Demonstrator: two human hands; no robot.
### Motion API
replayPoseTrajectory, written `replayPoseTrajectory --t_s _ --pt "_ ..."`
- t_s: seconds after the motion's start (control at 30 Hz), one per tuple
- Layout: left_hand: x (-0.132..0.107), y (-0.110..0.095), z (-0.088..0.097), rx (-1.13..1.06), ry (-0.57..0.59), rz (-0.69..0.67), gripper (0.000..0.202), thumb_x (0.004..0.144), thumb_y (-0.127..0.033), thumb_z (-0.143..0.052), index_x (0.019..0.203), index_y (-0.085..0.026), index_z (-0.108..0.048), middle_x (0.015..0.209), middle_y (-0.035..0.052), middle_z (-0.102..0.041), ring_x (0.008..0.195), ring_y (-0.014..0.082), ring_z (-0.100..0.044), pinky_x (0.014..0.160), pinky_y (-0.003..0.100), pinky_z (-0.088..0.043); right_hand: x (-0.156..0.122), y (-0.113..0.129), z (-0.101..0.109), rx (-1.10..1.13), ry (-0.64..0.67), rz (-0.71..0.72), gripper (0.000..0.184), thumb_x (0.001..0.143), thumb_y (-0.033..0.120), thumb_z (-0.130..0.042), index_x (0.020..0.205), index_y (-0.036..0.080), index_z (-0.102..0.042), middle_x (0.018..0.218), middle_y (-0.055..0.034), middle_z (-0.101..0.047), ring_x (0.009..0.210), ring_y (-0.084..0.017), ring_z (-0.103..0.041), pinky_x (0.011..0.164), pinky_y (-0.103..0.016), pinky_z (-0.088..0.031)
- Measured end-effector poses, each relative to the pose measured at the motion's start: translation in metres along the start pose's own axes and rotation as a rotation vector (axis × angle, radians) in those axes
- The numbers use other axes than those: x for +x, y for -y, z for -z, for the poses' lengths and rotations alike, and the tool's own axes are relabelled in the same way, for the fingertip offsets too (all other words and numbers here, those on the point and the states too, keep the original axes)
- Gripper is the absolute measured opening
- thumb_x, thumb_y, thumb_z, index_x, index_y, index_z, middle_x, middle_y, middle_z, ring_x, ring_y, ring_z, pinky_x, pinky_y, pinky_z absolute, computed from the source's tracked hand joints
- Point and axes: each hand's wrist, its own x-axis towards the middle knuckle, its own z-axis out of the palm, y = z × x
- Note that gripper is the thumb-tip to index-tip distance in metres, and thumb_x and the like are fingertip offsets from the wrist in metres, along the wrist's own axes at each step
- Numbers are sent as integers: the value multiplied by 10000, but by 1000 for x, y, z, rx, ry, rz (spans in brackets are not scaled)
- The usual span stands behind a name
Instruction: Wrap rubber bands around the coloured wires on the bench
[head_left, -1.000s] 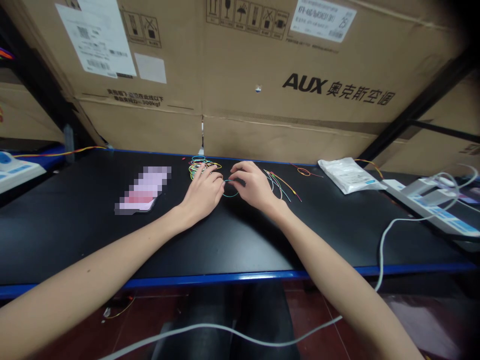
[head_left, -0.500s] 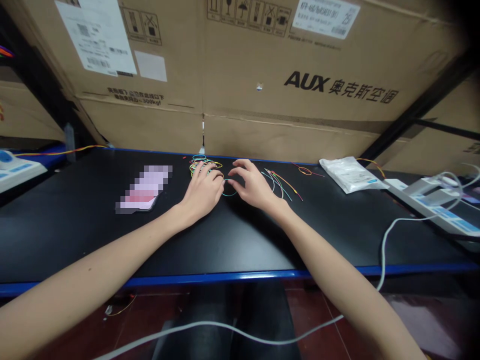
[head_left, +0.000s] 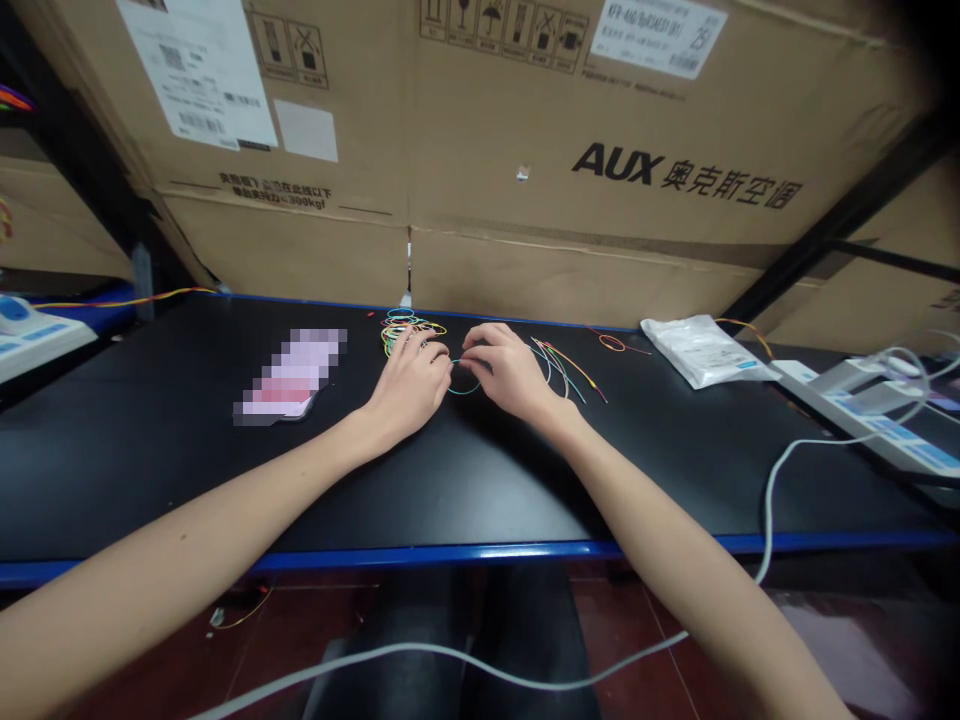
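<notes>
Teal insulated wire [head_left: 465, 391], thin and bowed into a shallow loop on the black bench top [head_left: 480, 480], lies between my hands, its ends running under the curled fingertips of my left hand [head_left: 409, 385] and right hand [head_left: 510, 372]; both hands stand narrow, and I cannot tell whether they grip it. A tangled coil of multicoloured wires [head_left: 412, 335] sits at 12 o'clock from my left hand, touching its fingers, while a fan of loose coloured wires [head_left: 562, 372] lies at 3 o'clock from my right hand, just beside it.
</notes>
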Motion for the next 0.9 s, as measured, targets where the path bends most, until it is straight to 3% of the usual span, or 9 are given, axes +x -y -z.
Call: replayPoseTrajectory --t_s 0.17,0.3,0.4,0.5,0.67,0.9 --pt "0 3 -2 24 -2 -8 296 944 -181 -421 950 -134 -714 1075 129 -704 1237 318 -519 1131 546 -339 0 0 -2 51 78 -37 216 947 184 -508 871 168 -709 1033 -98 -646 968 -214 -585 907 -385 -506" --pt "0 3 -3 27 -9 -10 299 950 -187 -419 967 -122 -710 1069 135 -706 1229 321 -523 1122 552 -344 -2 -1 -1 36 90 -52 194 951 187 -495 976 165 -686 1113 -116 -614 1033 -227 -586 925 -395 -505" --pt "0 2 -2 35 -18 -11 295 948 -183 -424 984 -107 -707 1066 139 -707 1222 329 -526 1118 556 -343 -2 -2 0 18 66 -44 158 898 188 -586 1032 154 -662 1165 -128 -597 1077 -251 -575 935 -413 -501" --pt "0 1 -2 36 -24 -9 289 948 -183 -431 986 -93 -703 1055 137 -710 1211 335 -530 1114 547 -348 -2 -3 0 9 28 -63 140 817 170 -685 955 176 -663 1145 -111 -609 1064 -260 -575 928 -422 -499" --pt "0 0 -2 39 -19 -30 255 934 -172 -455 946 -112 -703 1045 135 -705 1194 322 -542 1093 526 -377 -1 -3 -1 4 -21 -70 74 835 122 -651 822 190 -677 1045 -88 -645 998 -234 -585 896 -401 -495" --pt "-2 0 -4 38 8 -28 273 938 -168 -444 953 -89 -705 1043 154 -705 1209 336 -539 1097 539 -373 1 -3 1 16 85 14 189 921 144 -555 834 182 -717 1000 -78 -681 979 -217 -571 900 -384 -489"
